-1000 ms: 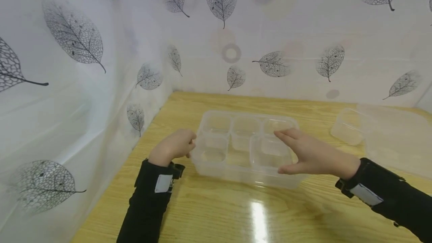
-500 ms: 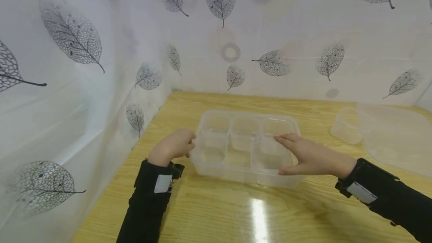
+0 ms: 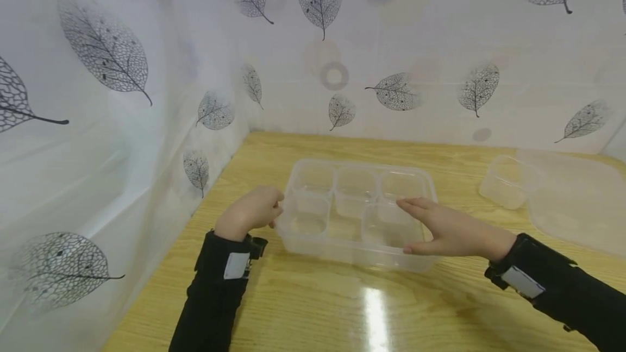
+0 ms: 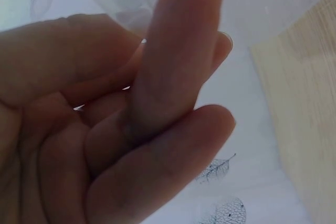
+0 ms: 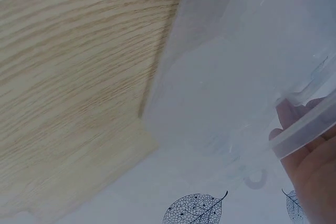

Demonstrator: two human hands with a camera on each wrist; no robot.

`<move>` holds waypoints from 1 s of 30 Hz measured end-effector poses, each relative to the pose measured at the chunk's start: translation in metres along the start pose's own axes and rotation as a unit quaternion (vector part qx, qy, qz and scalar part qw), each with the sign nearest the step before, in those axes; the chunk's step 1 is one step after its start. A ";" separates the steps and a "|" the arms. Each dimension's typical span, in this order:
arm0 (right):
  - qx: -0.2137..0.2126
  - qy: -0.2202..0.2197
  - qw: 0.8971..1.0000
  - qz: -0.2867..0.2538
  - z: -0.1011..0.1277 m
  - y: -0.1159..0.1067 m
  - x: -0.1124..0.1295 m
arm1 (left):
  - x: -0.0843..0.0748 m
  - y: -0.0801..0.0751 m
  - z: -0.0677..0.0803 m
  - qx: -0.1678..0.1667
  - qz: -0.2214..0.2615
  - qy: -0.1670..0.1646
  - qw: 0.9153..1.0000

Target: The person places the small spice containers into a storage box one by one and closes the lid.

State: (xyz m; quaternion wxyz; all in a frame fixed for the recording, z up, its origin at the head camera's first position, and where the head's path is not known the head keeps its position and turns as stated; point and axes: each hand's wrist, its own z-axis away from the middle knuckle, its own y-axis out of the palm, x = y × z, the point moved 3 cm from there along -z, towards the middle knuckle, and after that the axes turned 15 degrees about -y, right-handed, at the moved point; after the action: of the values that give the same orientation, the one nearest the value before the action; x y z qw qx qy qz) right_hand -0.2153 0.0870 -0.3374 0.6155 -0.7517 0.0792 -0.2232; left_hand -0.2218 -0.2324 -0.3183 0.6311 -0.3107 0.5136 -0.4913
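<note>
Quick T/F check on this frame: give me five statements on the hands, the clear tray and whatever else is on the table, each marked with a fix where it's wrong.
1. The left hand sits at the left end of the divided clear tray, fingers curled. True.
2. The right hand is a closed fist. False: its fingers are stretched out over the tray's right side.
3. The tray's compartments hold food. False: they look empty.
4. A small clear container stands on the table to the right, apart from the tray. True.
5. The table is glass. False: it is light wood grain.
</note>
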 end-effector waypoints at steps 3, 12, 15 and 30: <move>-0.008 -0.003 1.000 0.009 0.002 0.000 0.000 | 0.000 0.001 0.000 0.000 -0.001 -0.002 1.000; -0.080 -0.057 0.994 0.048 0.011 -0.010 -0.001 | -0.001 0.002 -0.001 0.003 0.000 -0.001 1.000; -0.081 -0.069 0.993 0.051 0.011 -0.008 -0.002 | 0.000 0.002 0.000 0.001 0.001 0.003 1.000; -0.015 -0.049 0.998 0.048 -0.016 -0.004 0.002 | 0.001 0.000 -0.001 0.000 0.000 -0.004 1.000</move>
State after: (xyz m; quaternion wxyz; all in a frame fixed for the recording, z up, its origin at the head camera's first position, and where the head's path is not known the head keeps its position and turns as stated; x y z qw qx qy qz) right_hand -0.2216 0.0726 -0.3309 0.6173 -0.7662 0.0883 -0.1549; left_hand -0.2227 -0.2332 -0.3194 0.6332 -0.3121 0.5113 -0.4901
